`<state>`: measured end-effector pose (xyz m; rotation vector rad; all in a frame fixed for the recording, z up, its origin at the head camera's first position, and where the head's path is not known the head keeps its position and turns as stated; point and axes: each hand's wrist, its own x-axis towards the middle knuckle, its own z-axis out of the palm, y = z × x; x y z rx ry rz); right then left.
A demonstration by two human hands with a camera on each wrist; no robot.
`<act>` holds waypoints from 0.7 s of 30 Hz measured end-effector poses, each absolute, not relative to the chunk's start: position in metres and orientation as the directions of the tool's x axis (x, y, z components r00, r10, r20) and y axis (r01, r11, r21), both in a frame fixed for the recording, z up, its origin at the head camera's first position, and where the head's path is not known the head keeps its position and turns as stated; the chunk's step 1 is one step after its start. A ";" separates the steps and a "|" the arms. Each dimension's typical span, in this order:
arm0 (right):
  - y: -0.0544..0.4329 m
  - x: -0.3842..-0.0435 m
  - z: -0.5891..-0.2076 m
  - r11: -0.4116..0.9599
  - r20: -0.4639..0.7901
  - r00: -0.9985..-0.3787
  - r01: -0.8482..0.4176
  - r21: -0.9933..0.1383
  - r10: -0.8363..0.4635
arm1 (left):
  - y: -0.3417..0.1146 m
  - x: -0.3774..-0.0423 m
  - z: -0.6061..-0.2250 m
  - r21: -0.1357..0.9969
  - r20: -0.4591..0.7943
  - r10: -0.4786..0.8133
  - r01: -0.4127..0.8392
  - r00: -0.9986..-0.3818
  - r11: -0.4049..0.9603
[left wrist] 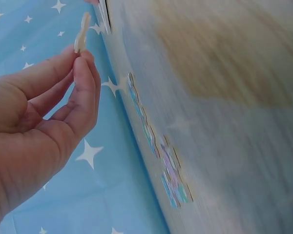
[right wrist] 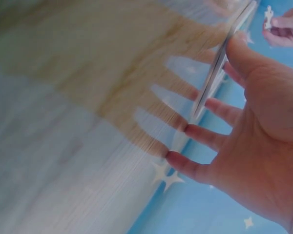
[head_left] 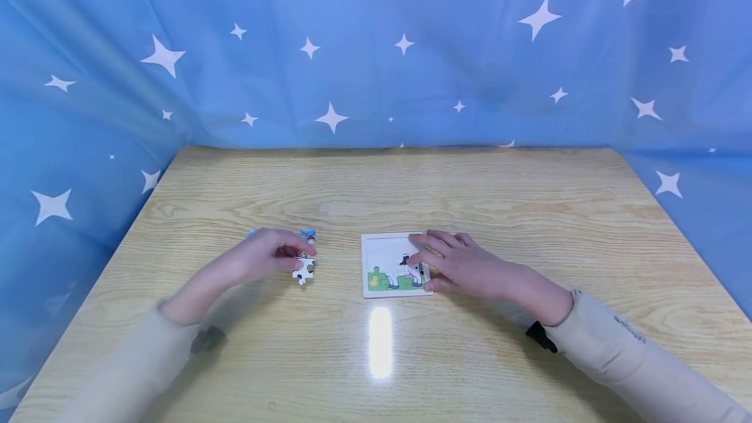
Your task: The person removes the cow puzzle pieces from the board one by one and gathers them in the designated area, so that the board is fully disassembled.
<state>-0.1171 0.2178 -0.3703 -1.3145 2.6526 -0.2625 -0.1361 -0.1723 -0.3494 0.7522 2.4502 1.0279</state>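
My left hand [head_left: 267,254] pinches a white jigsaw puzzle piece [head_left: 303,270] with black patches between thumb and fingertips. In the left wrist view that puzzle piece [left wrist: 82,33] is seen edge-on, held above the table. My right hand [head_left: 464,263] lies with spread fingers over the right side of a square puzzle board [head_left: 380,247]. Fitted pieces with green grass, a yellow duck and part of a black-and-white animal fill the board's lower part; its upper left is bare white. In the right wrist view, the thumb is at the edge of the board [right wrist: 219,63].
Loose puzzle pieces [head_left: 308,235] lie by my left hand, partly covered by it; the left wrist view shows several colourful pieces [left wrist: 173,175] flat on the table. The wooden table [head_left: 376,191] ends at a blue curtain [head_left: 364,70] with white stars.
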 end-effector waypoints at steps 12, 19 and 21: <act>0.217 -0.117 -0.371 0.600 -0.081 -0.600 -0.764 -0.237 -0.796 | -0.200 -0.137 -0.353 0.723 -0.149 0.578 0.310 -0.802 0.617; 0.218 -0.117 -0.370 0.609 -0.087 -0.607 -0.759 -0.230 -0.790 | -0.207 -0.140 -0.352 0.711 -0.185 0.556 0.280 -0.810 0.645; 0.218 -0.116 -0.370 0.608 -0.086 -0.606 -0.761 -0.227 -0.790 | -0.208 -0.141 -0.352 0.705 -0.188 0.554 0.281 -0.811 0.651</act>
